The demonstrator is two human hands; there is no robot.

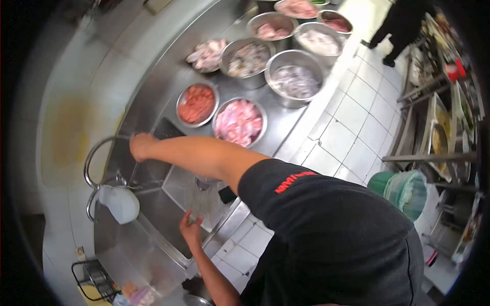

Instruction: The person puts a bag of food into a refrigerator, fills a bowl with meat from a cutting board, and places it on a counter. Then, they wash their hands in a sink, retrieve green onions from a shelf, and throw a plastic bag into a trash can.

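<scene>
My right hand point(141, 147) reaches out over the sink point(150, 201), its fingers closed round the end of the curved metal faucet point(88, 163). Lower in the view, my left hand point(191, 230) is held over the near side of the sink, thumb and fingers apart. Just beyond its fingertips sits a clear plastic tub point(206, 204), partly hidden under my right arm. A white plastic jug point(120, 204) hangs by the faucet base.
Beyond my right arm, a bowl of orange-red meat point(196, 104) and a bowl of pink meat point(238, 122) stand on the steel counter point(278, 122). Several more bowls of meat are farther up. At right are shelves point(434, 158), a green bin point(408, 191) and a person in dark clothes point(400, 25).
</scene>
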